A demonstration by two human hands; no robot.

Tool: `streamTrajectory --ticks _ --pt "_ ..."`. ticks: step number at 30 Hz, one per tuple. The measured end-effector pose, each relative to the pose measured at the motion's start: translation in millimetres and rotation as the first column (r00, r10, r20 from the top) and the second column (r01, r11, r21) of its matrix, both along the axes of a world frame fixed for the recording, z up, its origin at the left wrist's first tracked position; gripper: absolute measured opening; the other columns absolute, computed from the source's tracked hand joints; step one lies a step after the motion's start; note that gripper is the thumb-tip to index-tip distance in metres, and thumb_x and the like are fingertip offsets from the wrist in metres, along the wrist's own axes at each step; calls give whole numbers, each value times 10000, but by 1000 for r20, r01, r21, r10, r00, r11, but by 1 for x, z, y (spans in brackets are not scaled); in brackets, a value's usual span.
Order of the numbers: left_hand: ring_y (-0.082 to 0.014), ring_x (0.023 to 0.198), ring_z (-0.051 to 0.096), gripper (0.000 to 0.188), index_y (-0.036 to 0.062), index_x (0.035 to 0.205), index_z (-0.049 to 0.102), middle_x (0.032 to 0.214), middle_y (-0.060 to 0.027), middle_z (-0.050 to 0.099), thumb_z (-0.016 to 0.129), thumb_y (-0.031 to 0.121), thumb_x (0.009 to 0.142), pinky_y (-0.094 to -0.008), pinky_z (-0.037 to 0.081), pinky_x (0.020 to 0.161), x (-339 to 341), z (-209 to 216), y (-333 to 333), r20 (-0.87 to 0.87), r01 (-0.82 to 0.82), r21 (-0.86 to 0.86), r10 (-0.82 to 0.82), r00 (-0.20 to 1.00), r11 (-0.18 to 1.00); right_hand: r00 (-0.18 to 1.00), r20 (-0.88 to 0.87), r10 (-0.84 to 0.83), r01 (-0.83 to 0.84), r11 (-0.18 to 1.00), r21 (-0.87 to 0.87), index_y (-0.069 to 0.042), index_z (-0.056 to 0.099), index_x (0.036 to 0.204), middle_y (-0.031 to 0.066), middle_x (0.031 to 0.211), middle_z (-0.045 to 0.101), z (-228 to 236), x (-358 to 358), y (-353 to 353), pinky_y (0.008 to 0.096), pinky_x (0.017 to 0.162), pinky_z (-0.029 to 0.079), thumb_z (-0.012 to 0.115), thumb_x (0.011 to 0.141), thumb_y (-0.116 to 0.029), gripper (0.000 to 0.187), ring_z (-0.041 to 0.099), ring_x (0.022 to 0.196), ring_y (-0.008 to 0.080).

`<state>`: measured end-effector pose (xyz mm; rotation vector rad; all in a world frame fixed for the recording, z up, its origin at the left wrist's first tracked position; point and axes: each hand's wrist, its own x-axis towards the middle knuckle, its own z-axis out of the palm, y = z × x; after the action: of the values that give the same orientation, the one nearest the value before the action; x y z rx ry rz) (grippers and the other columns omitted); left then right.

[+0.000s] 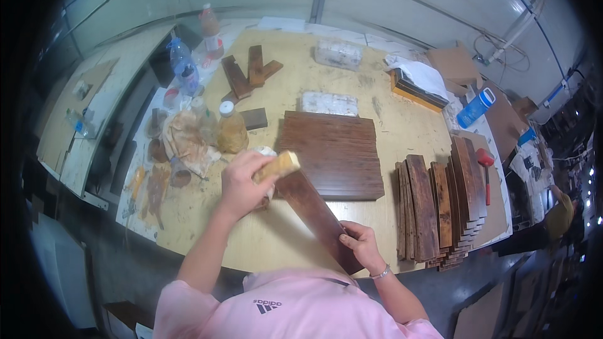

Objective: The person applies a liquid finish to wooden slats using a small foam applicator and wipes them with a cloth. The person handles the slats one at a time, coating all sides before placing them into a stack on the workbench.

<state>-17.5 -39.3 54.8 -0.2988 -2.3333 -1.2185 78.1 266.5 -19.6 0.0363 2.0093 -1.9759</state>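
My left hand (242, 182) grips a yellowish block (276, 167), perhaps a sponge or a wooden block; I cannot tell which. It is held at the far end of a dark brown wooden plank (317, 216), and whether it touches the plank is unclear. Some whitish cloth (266, 150) shows beside these fingers. My right hand (361, 243) holds the near end of the plank, thumb on its top face. The plank slants from the middle of the table toward my body. Just beyond it lies a flat stack of dark brown planks (333, 157).
Upright rows of planks (424, 207) and a red-headed mallet (484, 158) stand at the right. On the left are a jar of yellow-brown stuff (232, 132), a stained cloth (187, 141) and plastic bottles (182, 63). Wrapped blocks (338, 54) and loose wood pieces (255, 66) lie farther back.
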Motion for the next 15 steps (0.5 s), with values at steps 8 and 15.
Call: streamTrajectory --ticks 8,15 --pt "-254 812 629 349 27 967 727 876 -92 664 774 -16 624 -341 501 725 14 26 -9 48 344 -48 -342 939 938 997 -72 11 -6 997 71 73 698 1052 42 922 703 1 -1 14 267 799 495 603 951 -90 214 616 860 111" --pt "-211 795 617 302 21 951 742 834 -93 655 765 26 649 -316 484 699 15 38 -15 145 373 66 -378 914 926 997 -55 53 -47 994 104 71 708 1003 16 815 678 6 4 27 263 729 486 621 942 -112 212 587 787 96"
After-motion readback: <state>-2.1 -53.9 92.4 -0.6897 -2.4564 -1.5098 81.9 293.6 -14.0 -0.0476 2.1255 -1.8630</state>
